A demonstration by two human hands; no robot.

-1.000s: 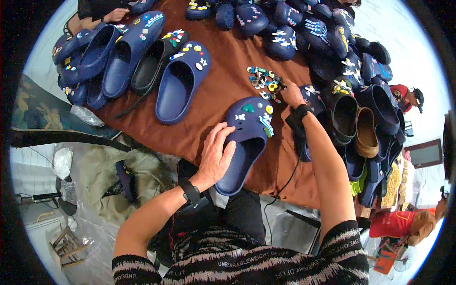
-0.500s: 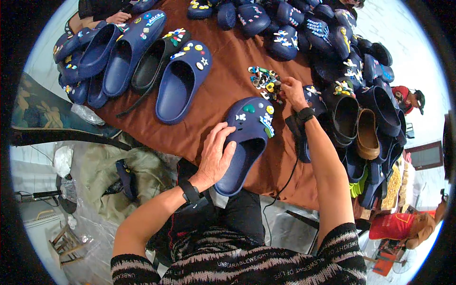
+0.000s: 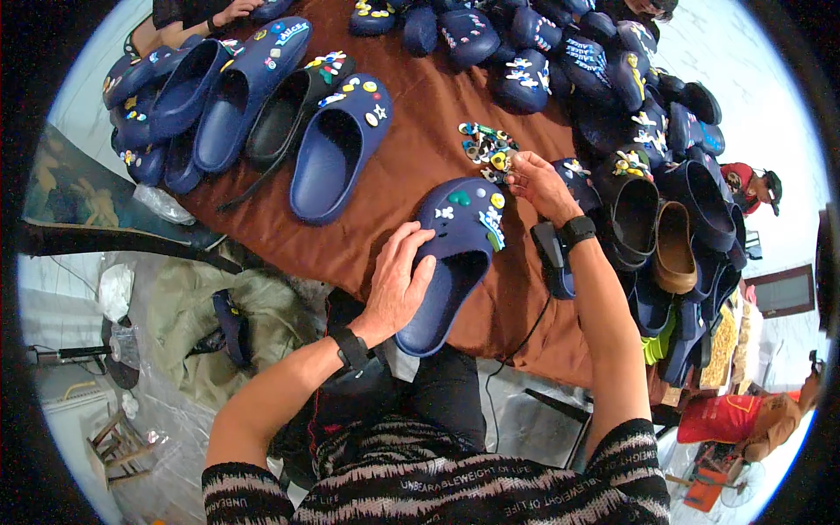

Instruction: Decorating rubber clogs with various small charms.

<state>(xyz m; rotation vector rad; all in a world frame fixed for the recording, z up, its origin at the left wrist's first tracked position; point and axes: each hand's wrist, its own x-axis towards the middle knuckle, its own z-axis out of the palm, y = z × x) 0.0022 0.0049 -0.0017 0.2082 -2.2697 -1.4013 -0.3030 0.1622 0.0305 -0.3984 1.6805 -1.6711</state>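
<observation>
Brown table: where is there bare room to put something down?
Bare brown cloth lies between the open blue clog, the charm pile and the held clog. The far end and right side are crowded with clogs.

Bare brown surface (image 3: 411,175) open mid-way, clogs (image 3: 254,96) crowding the left edge, shoe pile (image 3: 630,96) blocking far and right edges, charms (image 3: 486,144) between.
</observation>
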